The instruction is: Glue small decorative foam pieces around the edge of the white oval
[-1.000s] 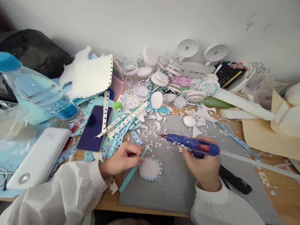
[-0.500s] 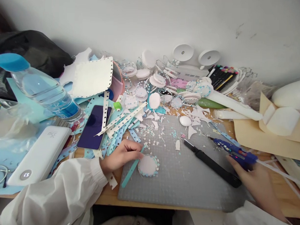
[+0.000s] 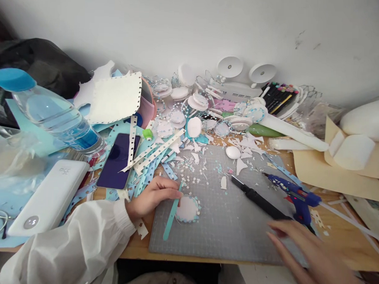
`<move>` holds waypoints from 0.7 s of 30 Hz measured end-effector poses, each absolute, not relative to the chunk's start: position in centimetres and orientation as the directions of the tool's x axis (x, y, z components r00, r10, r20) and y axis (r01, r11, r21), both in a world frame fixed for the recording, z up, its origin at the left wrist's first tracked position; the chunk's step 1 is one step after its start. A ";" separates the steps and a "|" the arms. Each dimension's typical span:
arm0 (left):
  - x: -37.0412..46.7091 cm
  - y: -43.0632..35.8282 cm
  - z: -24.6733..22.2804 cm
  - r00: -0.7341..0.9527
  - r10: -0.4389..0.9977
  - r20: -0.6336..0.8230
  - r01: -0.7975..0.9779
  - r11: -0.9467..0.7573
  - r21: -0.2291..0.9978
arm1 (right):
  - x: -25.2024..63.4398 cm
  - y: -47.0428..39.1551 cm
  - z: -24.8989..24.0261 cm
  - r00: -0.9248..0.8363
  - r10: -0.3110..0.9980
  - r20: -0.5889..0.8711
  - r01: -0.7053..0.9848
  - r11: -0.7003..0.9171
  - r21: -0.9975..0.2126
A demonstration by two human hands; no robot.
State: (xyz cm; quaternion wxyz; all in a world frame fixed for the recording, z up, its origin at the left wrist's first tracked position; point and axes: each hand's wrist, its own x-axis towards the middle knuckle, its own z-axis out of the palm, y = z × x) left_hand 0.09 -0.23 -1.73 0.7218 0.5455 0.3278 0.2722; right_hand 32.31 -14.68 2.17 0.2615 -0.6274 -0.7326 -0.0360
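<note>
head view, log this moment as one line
left hand: pinches teal stick beside white disc; right hand: open, blurred, near black tool; blue glue gun: right of black tool

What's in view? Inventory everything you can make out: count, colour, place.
Table: one, brown, beneath the clutter
Cutting mat: one, grey, front centre
Trimmed disc: one, pale, mat's left
Flat strip: one, teal, beside trimmed disc
Glue gun: one, blue, mat's right edge
Slim tool: one, black, left of glue gun
Phone: one, dark, centre left
Power bank: one, white, front left
Bottle: one, clear, blue-capped, left
Bag: one, black, back left
Pens: several, mostly black, back right
Round dishes: two, white, back
Discs: many, mostly white, back centre
Starred strips: many, cream and blue, around phone
Scraps: many, mainly white, mat's far side
Left hand: one, bare, at trimmed disc
Right hand: one, bare, blurred, front right
</note>
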 end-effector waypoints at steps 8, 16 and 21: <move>0.2 -0.5 -1.8 0.582 0.786 -0.208 -0.115 0.334 0.936 | 19.3 -6.5 0.2 -0.591 0.579 0.561 0.693 0.721 -0.012; 0.2 -0.6 -2.0 0.582 0.800 -0.148 -0.149 0.283 0.948 | 18.8 -2.9 0.2 -0.662 0.272 0.698 0.514 0.843 0.158; 0.5 -0.9 -1.5 0.559 0.824 -0.088 -0.025 0.123 0.992 | 21.0 -2.9 0.1 -0.563 0.290 0.774 0.491 0.871 0.031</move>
